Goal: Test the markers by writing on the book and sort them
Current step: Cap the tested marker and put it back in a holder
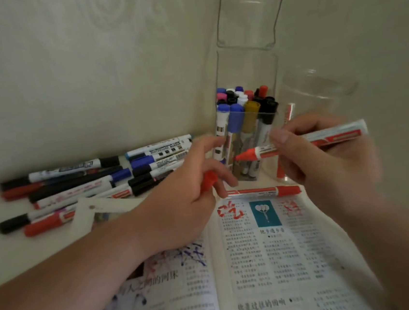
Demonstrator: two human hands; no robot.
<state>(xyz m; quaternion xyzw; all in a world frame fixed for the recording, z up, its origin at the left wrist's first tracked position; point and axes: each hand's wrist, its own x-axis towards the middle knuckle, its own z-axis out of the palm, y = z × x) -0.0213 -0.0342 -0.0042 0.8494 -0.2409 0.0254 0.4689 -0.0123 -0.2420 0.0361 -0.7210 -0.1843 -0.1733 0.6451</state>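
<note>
Above the book's (272,261) far edge, right hand (324,152) grips an uncapped red marker (305,141) for testing; left hand (189,189) pinches its cap (208,179), kept ready for recapping.

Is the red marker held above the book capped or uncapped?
Uncapped. The red marker in the right hand shows its bare pointed nib, and the left hand holds a red cap apart from it.
</note>
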